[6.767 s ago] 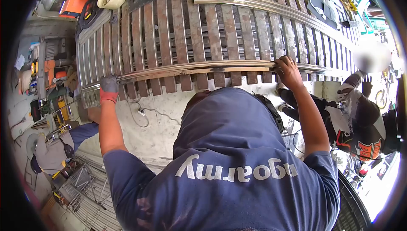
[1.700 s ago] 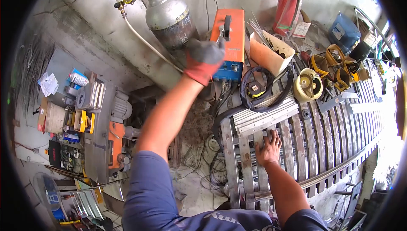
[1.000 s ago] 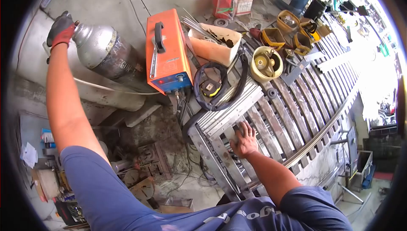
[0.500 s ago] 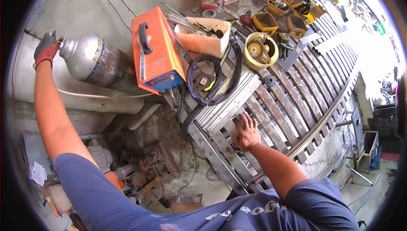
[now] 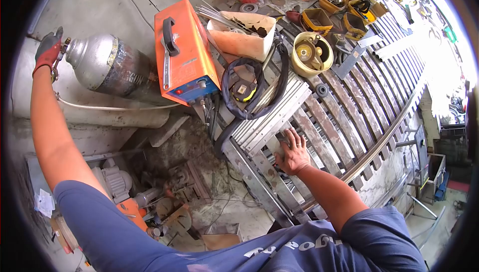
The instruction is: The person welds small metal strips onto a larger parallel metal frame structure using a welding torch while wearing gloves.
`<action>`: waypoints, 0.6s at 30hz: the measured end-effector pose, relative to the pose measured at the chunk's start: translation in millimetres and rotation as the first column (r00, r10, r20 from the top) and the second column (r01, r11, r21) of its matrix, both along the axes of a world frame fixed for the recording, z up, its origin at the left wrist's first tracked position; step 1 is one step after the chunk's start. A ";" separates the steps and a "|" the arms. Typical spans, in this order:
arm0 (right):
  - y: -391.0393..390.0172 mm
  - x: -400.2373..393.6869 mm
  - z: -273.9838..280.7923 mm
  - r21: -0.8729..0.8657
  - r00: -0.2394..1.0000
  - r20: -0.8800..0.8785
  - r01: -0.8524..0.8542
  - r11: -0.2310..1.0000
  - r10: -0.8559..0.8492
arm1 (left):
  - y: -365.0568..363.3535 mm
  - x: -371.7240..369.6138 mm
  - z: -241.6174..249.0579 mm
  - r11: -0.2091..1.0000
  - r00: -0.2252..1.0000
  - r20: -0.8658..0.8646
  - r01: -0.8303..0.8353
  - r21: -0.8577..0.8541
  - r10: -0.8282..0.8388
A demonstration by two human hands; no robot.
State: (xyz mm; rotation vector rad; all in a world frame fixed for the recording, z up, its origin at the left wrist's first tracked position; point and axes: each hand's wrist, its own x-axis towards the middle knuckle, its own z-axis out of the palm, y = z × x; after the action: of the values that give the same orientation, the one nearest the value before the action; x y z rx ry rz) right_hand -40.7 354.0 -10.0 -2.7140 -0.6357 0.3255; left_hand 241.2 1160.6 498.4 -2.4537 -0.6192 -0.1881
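My left hand (image 5: 47, 51), in a red and dark glove, reaches to the top of a silver gas cylinder (image 5: 112, 65) lying tilted at the left. Its fingers are bent around the far side of the brass cylinder valve (image 5: 65, 45), and part of the grip is hidden. Below the wrist hang metal fittings, and a pale hose (image 5: 107, 108) runs from there to the right. My bare right hand (image 5: 293, 153) rests on the slatted metal table (image 5: 344, 121) with fingers spread, just beside a stack of metal strips (image 5: 272, 120).
An orange welding machine (image 5: 187, 52) with a wrench on it stands between cylinder and table. Nearby lie a coiled black cable (image 5: 227, 85), a tape measure (image 5: 244, 91), a cut plastic container (image 5: 242, 37) and a cream bucket (image 5: 312, 54). Motors (image 5: 116, 182) sit on the floor below.
My left hand has shifted slightly left and up in view, showing more of the fittings under the wrist. My right hand stays on the table.
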 end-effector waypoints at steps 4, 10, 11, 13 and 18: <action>1.1 -0.8 -2.2 0.031 1.000 0.010 0.002 1.000 -0.003 | 44.5 2.0 -24.2 0.900 0.928 0.325 0.290 -0.326 -0.182; 0.8 -1.6 -10.0 0.032 1.000 0.015 0.013 0.999 -0.014 | 8.8 9.5 -15.3 0.986 0.990 0.138 0.039 -0.162 -0.016; 0.6 -0.9 -9.9 0.037 1.000 0.015 0.014 0.999 -0.014 | 4.8 11.3 -15.3 0.992 0.993 0.116 0.024 -0.122 -0.010; 0.6 0.0 -5.8 0.048 1.000 0.007 0.005 0.999 -0.005 | 1.2 15.4 -15.6 0.999 0.997 0.073 -0.003 -0.040 0.006; -1.2 -5.1 -8.7 0.020 1.000 -0.001 0.011 1.000 -0.010 | 15.6 61.8 -7.6 0.816 0.856 -0.003 -0.494 -0.300 0.517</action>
State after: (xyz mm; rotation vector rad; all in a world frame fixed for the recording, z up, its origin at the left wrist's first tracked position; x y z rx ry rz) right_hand -45.8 352.8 -18.6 -2.6968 -0.6209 0.3163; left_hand 303.0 1176.3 490.8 -2.4551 -1.3986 0.0274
